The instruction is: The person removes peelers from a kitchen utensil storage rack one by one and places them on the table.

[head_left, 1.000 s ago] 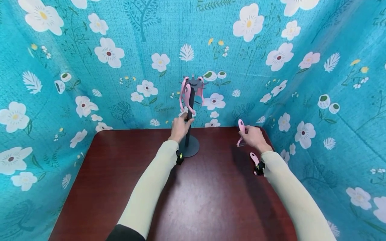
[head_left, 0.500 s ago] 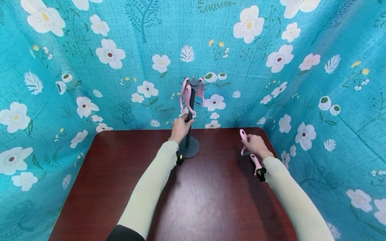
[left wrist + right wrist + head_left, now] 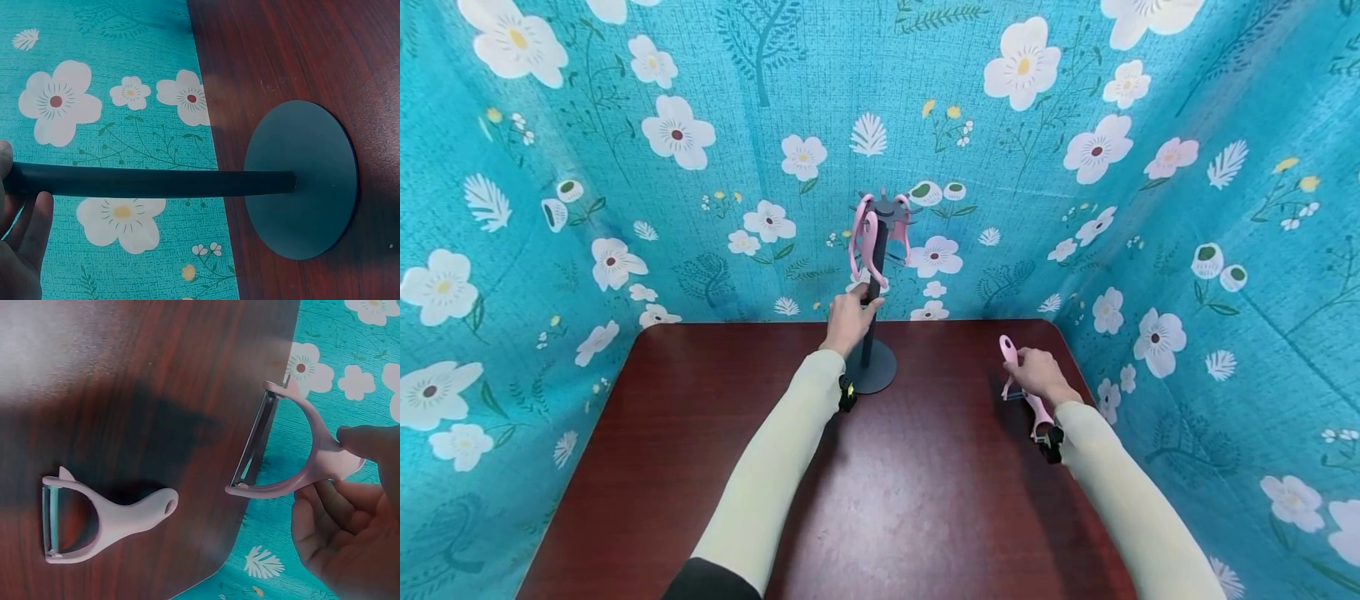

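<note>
My left hand grips the dark upright pole of a stand partway up, thumb on one side and fingers on the other. The pole rises from a round flat base on the table. Several pink peelers hang from the hooked top of the stand. At the right, my right hand pinches another pink Y-shaped peeler by its handle, blade pointing away from the palm. A second loose peeler lies on the table close by, partly hidden under the right wrist in the head view.
The dark red wooden table has rounded back corners. Blue flowered cloth hangs right behind it and along both sides. The right hand works near the table's right edge.
My right hand has come down and a little nearer with its peeler, toward the one lying on the table. The left hand has kept its grip on the pole.
</note>
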Tool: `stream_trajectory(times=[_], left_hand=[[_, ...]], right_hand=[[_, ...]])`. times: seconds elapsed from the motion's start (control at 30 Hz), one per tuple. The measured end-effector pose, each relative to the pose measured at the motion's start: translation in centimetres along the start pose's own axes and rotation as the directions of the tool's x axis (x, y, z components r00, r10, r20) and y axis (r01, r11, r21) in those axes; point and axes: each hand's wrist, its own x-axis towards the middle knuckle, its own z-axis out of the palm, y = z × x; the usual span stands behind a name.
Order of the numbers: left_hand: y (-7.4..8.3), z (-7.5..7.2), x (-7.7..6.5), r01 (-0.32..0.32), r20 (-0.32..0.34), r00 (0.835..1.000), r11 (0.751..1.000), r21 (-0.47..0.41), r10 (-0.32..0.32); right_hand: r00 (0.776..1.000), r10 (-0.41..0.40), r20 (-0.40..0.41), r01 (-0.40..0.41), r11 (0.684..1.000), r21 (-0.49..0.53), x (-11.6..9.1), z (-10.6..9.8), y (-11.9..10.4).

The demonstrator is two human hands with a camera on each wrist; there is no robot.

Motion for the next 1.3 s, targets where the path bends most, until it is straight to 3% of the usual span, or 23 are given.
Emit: stream_trajectory(times=[0.33,0.57,0.93,1.3], left_hand=[[0.0,-0.1,0.0,-0.018,-0.002,1.0,1.0,0.015,0.018],[0.1,-0.1,0.0,-0.02,0.011,1.0,1.0,0.005,0.02],[0.0,-0.2,0.1,-0.015,0.006,1.0,1.0,-0.008,0.015],[0.0,-0.2,0.1,-0.007,0.006,1.0,1.0,-0.009,0.007]], right_hand=[[1.0,0.025,0.017,-0.025,1.0,-0.014,-0.1,1.0,0.7],[1.0,-0.004,0.01,0.005,0.998,-0.061,0.0,1.6,1.2],[0.993,0.079,0.084,-0.081,0.997,0.019,-0.2,2.6,1.8],[0.985,0.115,0.131,-0.114,0.993,-0.017,-0.2,4.1,2.7]])
